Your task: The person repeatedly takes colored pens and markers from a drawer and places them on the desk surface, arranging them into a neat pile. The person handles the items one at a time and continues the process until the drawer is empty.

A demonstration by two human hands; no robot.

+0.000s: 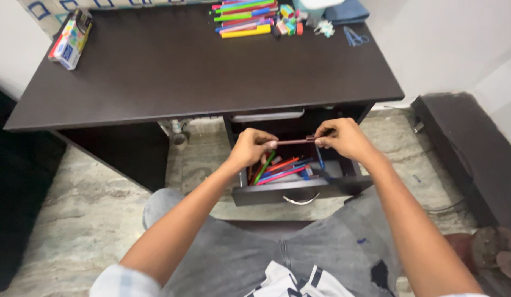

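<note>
A brown pen (293, 141) is pinched at its ends by the left hand (250, 147) and right hand (341, 137) above one open drawer (299, 190) of coloured pens; more pens (245, 17), one box (72, 38) and one pair of scissors (354, 37) lie on the desk (200, 71).

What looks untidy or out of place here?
Pens lie criss-crossed in the open drawer, not lined up. Both hands, left and right, hold a brown pen above it. Nothing looks spilled or broken.

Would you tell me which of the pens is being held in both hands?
The dark maroon pen, held level above the open drawer between the left hand and right hand; the other pens lie loose inside the drawer.
</note>
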